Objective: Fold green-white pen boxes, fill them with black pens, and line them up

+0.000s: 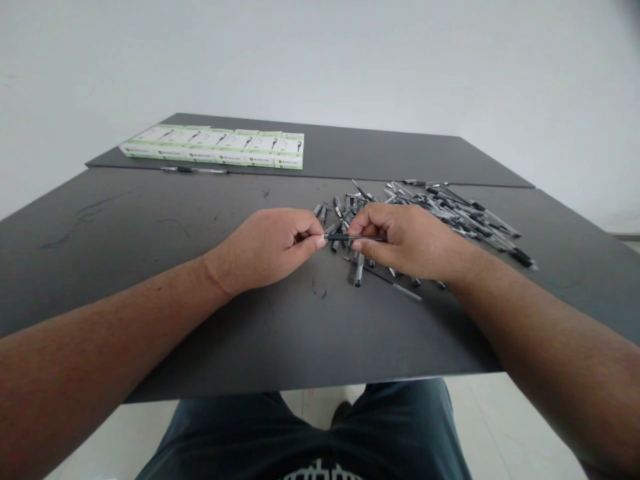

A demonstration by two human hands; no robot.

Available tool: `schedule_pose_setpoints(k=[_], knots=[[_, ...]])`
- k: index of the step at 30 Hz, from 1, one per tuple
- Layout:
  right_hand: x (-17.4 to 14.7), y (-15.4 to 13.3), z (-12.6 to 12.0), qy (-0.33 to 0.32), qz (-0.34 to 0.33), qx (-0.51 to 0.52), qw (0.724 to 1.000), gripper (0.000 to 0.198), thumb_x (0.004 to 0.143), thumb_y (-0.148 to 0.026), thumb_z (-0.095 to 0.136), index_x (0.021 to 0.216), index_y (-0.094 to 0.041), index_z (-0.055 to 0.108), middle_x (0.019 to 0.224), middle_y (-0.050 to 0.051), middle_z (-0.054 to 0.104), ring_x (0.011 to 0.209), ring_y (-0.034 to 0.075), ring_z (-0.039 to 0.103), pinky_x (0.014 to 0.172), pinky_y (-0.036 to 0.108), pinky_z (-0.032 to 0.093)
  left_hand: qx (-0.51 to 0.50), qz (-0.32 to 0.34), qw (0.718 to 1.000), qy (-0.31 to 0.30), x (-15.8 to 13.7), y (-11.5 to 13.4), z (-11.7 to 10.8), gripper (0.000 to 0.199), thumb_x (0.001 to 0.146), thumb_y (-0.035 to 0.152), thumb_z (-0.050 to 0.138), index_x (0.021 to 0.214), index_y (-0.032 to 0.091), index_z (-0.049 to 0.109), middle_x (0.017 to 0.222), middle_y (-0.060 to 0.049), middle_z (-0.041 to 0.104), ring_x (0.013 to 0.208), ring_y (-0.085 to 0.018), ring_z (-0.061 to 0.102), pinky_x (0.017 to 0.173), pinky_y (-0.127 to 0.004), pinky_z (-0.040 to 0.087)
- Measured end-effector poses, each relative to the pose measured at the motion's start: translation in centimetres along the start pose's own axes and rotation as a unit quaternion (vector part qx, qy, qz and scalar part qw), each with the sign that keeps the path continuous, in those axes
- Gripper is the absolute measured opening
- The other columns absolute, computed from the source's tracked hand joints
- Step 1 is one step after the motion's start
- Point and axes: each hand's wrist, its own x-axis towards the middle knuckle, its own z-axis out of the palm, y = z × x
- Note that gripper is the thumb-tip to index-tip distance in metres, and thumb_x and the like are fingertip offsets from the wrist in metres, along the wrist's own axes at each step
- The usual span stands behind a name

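Between my hands lies a pen (339, 237) with a clear barrel and a black rubber grip, held level above the table. My left hand (273, 247) pinches its tip end between thumb and forefinger. On the other side, my right hand (407, 241) closes its thumb and fingers around the barrel just behind the black grip. Pen caps (359, 270) lie loose beneath and beside the right hand, and a thin refill (407, 293) rests in front of it. The right hand hides part of the pile.
To the right spreads a heap of clear pens with black grips (470, 217). Several white and green boxes (287, 150) stand in a row at the back left, with a single pen (195, 171) before them. The dark table's (280, 360) front edge is near my legs.
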Motion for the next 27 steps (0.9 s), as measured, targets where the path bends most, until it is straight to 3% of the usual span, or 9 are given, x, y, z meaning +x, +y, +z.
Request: schedule_pose_setpoints(k=[6, 11, 17, 23, 27], knots=[[0.08, -0.09, -0.22, -0.011, -0.033, -0.043, 0.998, 0.023, 0.106, -0.035, 0.065, 0.103, -0.023, 0.083, 0.083, 0.002, 0.08, 0.072, 0.018, 0.068, 0.07, 0.031, 0.043, 0.002, 0.006, 1.0, -0.002, -0.04, -0.14, 0.09, 0.03, 0.105, 0.041, 0.058, 0.097, 0.021, 0.079, 0.084, -0.003, 0.076, 0.076, -0.021, 0.067, 0.073, -0.034, 0.041], [0.01, -0.16, -0.11, -0.002, 0.006, -0.007, 1.0, 0.015, 0.1, -0.035, 0.074, 0.107, -0.024, 0.081, 0.079, -0.002, 0.078, 0.067, 0.017, 0.067, 0.067, 0.029, 0.043, 0.003, 0.004, 1.0, -0.002, 0.02, -0.07, 0.03, 0.03, 0.105, 0.041, 0.058, 0.095, 0.021, 0.078, 0.082, -0.003, 0.075, 0.074, -0.021, 0.066, 0.073, -0.034, 0.041], [0.09, -0.21, -0.28, -0.012, -0.026, -0.04, 0.999, 0.023, 0.106, -0.036, 0.065, 0.102, -0.023, 0.083, 0.082, 0.002, 0.079, 0.072, 0.018, 0.067, 0.07, 0.031, 0.043, 0.009, 0.01, 1.0, -0.005, 0.03, -0.02, -0.06, 0.031, 0.106, 0.041, 0.056, 0.096, 0.021, 0.078, 0.084, -0.004, 0.076, 0.075, -0.021, 0.066, 0.075, -0.035, 0.042], [-0.02, -0.21, -0.15, -0.004, 0.012, -0.001, 1.0, 0.018, 0.101, -0.037, 0.073, 0.109, -0.023, 0.082, 0.079, -0.001, 0.079, 0.067, 0.017, 0.068, 0.067, 0.03, 0.043, 0.001, 0.007, 1.0, 0.001, -0.02, 0.01, 0.05, 0.029, 0.105, 0.04, 0.058, 0.094, 0.022, 0.077, 0.081, -0.002, 0.075, 0.072, -0.02, 0.064, 0.073, -0.033, 0.041], [0.04, -0.33, -0.3, -0.008, -0.01, -0.028, 1.0, 0.019, 0.104, -0.037, 0.069, 0.103, -0.023, 0.082, 0.08, 0.0, 0.079, 0.069, 0.018, 0.067, 0.068, 0.03, 0.042, 0.003, 0.014, 1.0, 0.002, 0.0, -0.02, -0.02, 0.029, 0.105, 0.039, 0.057, 0.093, 0.021, 0.076, 0.081, -0.002, 0.075, 0.073, -0.02, 0.065, 0.072, -0.033, 0.041]])
